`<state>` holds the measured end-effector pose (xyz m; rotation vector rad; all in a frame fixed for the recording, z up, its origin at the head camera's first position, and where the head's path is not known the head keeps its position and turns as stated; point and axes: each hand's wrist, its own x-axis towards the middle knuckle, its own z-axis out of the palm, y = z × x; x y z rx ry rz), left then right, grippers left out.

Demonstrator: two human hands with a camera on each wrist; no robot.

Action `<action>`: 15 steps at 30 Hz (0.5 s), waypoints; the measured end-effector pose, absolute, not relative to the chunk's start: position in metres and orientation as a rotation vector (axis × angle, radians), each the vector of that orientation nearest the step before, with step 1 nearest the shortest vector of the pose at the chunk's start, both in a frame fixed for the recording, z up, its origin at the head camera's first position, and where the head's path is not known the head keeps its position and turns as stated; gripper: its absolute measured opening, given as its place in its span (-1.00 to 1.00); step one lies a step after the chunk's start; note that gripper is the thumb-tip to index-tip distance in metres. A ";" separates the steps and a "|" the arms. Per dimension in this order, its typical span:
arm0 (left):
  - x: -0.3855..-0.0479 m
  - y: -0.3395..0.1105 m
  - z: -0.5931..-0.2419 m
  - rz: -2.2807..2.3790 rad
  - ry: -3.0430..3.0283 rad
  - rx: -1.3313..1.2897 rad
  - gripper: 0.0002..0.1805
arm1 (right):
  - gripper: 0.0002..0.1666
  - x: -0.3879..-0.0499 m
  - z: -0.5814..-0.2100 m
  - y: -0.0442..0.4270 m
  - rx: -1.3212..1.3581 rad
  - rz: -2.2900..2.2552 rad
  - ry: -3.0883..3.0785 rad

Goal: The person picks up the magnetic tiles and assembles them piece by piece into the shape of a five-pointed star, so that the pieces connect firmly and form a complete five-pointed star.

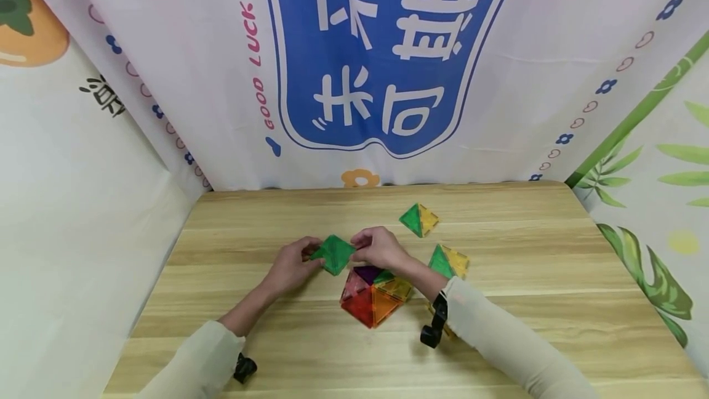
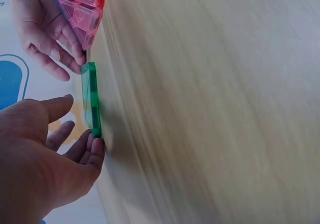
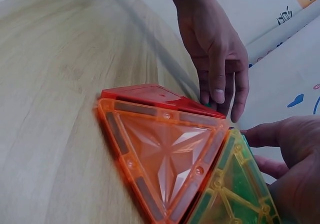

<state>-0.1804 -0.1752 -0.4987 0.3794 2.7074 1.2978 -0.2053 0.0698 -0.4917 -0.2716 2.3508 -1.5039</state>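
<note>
A translucent green piece (image 1: 335, 255), diamond-shaped in the head view, lies between the two hands over the wooden bench (image 1: 238, 306), its left corner at the left hand (image 1: 293, 268) and its right corner at the right hand (image 1: 382, 248). The left hand pinches its corner between curled fingertips; in the left wrist view the fingertips meet the near end of the piece, while one digit stands spread away from it. The right hand reaches in from the opposite side with its fingertips at the far corner; whether they pinch it or only touch it, I cannot tell. Seen edge-on in that view, the piece stands close above the bench, and whether its rim touches the wood is unclear. Just beside it, nearer the person and partly beneath the right hand, is a cluster of joined tiles: red tile (image 1: 357, 306), orange tile (image 1: 386, 306), yellow tile (image 1: 396, 288), pink tile (image 1: 356, 287) and purple tile (image 1: 367, 273), with a bit of green next to the purple. Beyond the right hand, well apart from the green piece, lies a green-and-yellow pair (image 1: 412, 220); another, the nearer pair (image 1: 456, 260), sits beside the right forearm.
</note>
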 end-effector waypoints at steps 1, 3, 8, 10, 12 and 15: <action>-0.181 -0.174 -0.499 1.311 2.704 0.378 -0.59 | -0.59 -0.205 -0.492 0.070 -0.266 -1.504 2.353; -0.181 -0.171 -0.500 1.326 2.709 0.375 -0.62 | -0.59 -0.205 -0.492 0.070 -0.256 -1.504 2.354; -0.186 -0.167 -0.500 1.369 2.688 0.336 -0.68 | -0.60 -0.205 -0.494 0.072 -0.275 -1.521 2.366; -0.189 -0.167 -0.502 1.398 2.656 0.318 -0.69 | -0.61 -0.205 -0.495 0.072 -0.296 -1.528 2.372; -0.193 -0.167 -0.504 1.429 2.609 0.303 -0.69 | -0.61 -0.205 -0.496 0.072 -0.310 -1.525 2.379; -0.198 -0.167 -0.507 1.470 2.510 0.305 -0.69 | -0.63 -0.207 -0.496 0.073 -0.321 -1.508 2.392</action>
